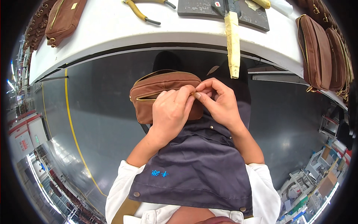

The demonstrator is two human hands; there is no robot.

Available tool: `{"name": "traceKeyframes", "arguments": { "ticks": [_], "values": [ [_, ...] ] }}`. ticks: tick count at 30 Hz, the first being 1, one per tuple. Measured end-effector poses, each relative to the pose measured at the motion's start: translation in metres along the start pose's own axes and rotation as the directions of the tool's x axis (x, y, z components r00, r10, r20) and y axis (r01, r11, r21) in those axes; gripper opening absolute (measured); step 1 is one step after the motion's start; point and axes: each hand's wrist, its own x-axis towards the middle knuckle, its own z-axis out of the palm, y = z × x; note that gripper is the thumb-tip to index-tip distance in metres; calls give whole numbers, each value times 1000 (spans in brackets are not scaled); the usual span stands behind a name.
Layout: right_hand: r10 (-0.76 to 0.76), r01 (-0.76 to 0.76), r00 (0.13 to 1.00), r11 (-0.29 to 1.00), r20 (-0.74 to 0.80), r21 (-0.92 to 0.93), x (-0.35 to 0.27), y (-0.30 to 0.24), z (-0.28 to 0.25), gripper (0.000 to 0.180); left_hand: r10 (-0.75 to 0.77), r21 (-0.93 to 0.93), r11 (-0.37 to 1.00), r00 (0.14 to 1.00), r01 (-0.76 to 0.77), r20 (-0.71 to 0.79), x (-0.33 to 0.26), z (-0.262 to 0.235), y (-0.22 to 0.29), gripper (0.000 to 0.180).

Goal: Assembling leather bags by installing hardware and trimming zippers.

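Note:
A brown leather bag [143, 115] rests on my lap with its front facing up. Its top zipper [149, 75] gapes partly, and the front pocket's gold zipper [145, 99] is parted at the left end. Over the right part of that pocket, my left hand [171, 110] is closed in a pinch. From the right, my right hand [220, 102] pinches at the same spot, its fingertips meeting the left ones. A tiny golden-brown piece [192, 94] shows between the fingertips, too small to name. My fingers hide the right end of the front zipper.
Ahead is a white table [112, 35] with yellow-handled pliers [140, 11], a dark slab [203, 11] and a yellow-taped handle [233, 44] jutting past the edge. More brown bags stand at the left [65, 18] and right [317, 52]. A dark apron [194, 168] covers my front.

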Motion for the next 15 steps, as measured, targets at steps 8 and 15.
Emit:
{"name": "traceKeyframes", "arguments": {
  "ticks": [8, 15],
  "values": [
    [-139, 162, 986, 921, 89, -354, -1, -10, -36, 30, 156, -173, 976, 978, -131, 138, 8, 6, 1, 15],
    [116, -98, 977, 990, 180, -106, -8, -6, -43, 39, 375, -338, 898, 892, -282, 253, 23, -6, 12, 11]
  ]
}}
